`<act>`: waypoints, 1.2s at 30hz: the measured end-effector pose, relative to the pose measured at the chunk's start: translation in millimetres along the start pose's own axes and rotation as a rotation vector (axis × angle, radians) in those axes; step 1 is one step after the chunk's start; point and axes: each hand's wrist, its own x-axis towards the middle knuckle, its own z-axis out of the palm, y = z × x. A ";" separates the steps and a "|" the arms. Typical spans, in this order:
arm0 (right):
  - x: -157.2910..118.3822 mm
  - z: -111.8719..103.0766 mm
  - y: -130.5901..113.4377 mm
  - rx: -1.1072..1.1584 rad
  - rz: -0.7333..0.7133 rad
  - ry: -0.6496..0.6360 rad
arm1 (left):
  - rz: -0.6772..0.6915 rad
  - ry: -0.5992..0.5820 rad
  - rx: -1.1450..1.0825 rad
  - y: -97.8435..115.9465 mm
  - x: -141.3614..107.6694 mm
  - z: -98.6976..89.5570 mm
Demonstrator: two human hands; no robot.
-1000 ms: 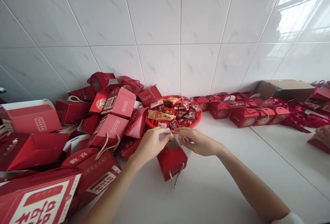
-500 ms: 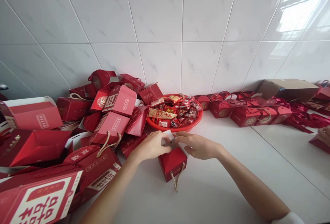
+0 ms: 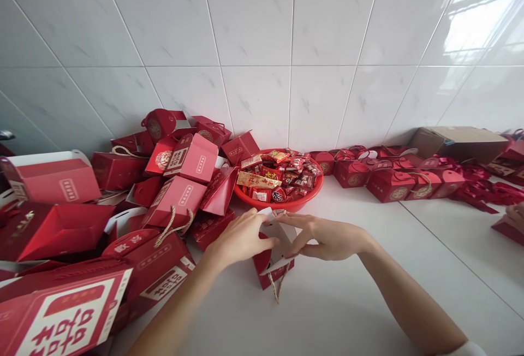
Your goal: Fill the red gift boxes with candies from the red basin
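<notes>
A small red gift box [image 3: 262, 271] with a twisted cord handle [image 3: 278, 288] stands on the white counter between my hands. Its top is open, and the white inside of its flaps shows. My left hand [image 3: 241, 240] grips the far left flap, its thumb reaching over the opening. From the right, my right hand [image 3: 327, 237] has its fingers on the right and near flaps; the near flap is folded outward toward me. Just behind the box sits a red basin [image 3: 301, 203] full of wrapped candies [image 3: 278, 178].
Many red boxes [image 3: 186, 197] lie piled on the left. Closed red boxes [image 3: 393, 187] line the wall at the right, near dark red ribbons [image 3: 475, 189] and a cardboard box [image 3: 458, 140]. Another person's hand [image 3: 514, 214] touches a red box at the right edge.
The near flap, folded over the box half a second ago, now leans outward, exposing the white inside. My right hand has come nearer to me with that flap; my left hand stays at the far left flap.
</notes>
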 end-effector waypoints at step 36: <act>9.3 22.7 -21.4 -0.387 0.643 0.080 | -0.079 -0.395 0.015 -45.2 10.4 -36.8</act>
